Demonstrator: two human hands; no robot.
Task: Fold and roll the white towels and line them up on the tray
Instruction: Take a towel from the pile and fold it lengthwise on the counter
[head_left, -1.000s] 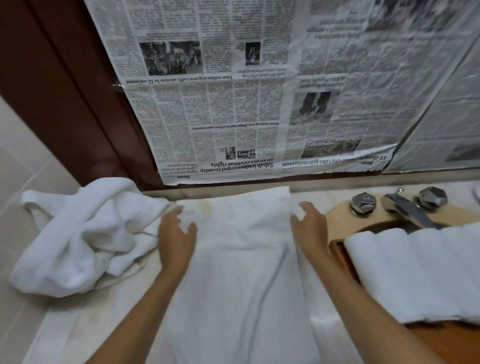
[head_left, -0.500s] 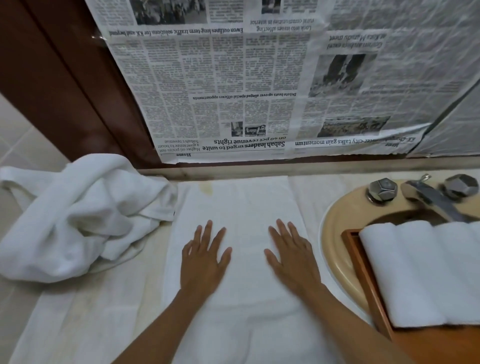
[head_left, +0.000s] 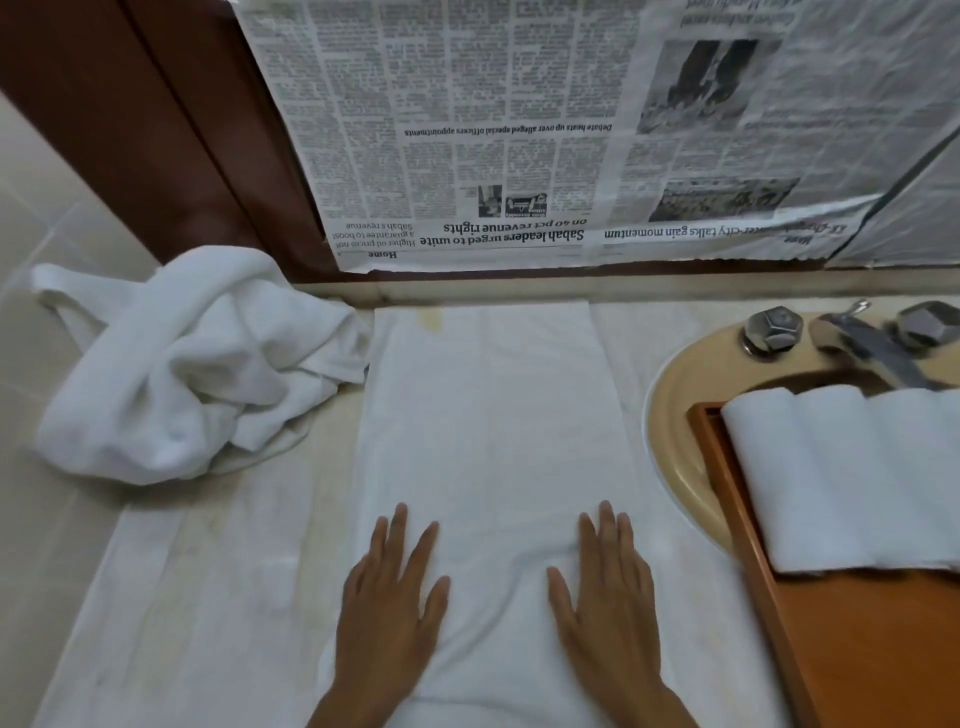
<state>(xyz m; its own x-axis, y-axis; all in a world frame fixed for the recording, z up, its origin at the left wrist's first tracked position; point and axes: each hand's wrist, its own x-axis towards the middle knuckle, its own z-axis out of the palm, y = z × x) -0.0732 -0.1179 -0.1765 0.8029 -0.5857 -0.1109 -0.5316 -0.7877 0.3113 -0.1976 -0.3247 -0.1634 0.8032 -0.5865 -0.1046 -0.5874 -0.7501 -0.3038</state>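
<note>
Smoothing step: both palms lie flat on the near end of the folded towel (head_left: 493, 415), a long strip on the bench (head_left: 182, 597) with its far edge at the back ledge.
Left hand (head_left: 389, 608): fingers (head_left: 399, 525) straight and spread, grasping nothing, resting on the cloth.
Right hand (head_left: 608, 597): likewise flat and released, beside a shallow crease.
Doing it well: probably press out the wrinkle between the hands and square the side edges before rolling, so the roll comes out tight and even.
Tray (head_left: 748, 545): across the sink (head_left: 670, 415) at right, rolled towels (head_left: 841, 478) lined up at its far end.
Heap (head_left: 182, 374): unfolded towels at left.
</note>
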